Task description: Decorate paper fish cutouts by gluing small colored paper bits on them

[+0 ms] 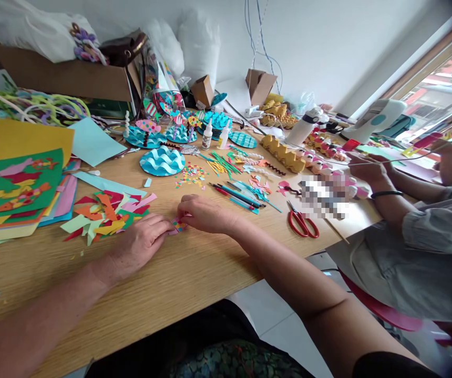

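Note:
A small pink paper piece with coloured dots [179, 227] lies on the table between my hands, partly covered by fingers. My left hand [141, 239] rests low on the wood, its fingertips closed on the left end of the piece. Over the right end, my right hand [206, 212] is bent into a pinch; whatever is between its fingertips is too small to make out. Loose confetti-like paper dots [190, 176] are scattered just beyond. To the left of my hands is a heap of coloured paper scraps [111, 212].
Pencils [237, 195] and red-handled scissors [302, 220] lie to the right. Blue wavy paper discs [162, 160] and glue bottles [207, 135] stand behind. Stacked coloured paper [17, 178] is at left. Another person's hands [371, 170] work at the right.

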Demonstrator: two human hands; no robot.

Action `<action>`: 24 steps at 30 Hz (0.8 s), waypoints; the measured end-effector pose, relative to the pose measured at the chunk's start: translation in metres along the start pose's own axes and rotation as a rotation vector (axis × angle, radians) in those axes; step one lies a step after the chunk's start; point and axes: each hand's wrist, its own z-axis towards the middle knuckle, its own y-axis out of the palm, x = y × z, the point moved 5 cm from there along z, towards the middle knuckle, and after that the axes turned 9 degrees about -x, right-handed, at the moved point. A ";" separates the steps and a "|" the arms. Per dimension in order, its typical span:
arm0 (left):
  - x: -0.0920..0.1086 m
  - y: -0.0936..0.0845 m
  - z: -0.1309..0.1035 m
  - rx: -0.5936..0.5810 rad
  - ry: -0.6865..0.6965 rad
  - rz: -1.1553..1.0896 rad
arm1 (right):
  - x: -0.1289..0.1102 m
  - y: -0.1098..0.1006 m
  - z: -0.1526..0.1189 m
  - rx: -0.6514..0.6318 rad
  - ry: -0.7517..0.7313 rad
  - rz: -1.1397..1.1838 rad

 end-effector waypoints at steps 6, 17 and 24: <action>0.000 -0.001 0.000 -0.004 -0.003 -0.001 | 0.002 0.002 0.001 0.003 0.010 -0.004; 0.001 -0.001 0.000 -0.017 -0.001 0.029 | 0.002 0.003 0.003 0.024 0.034 -0.029; 0.002 -0.001 0.000 -0.028 0.006 0.040 | 0.002 0.003 0.004 0.032 0.040 -0.046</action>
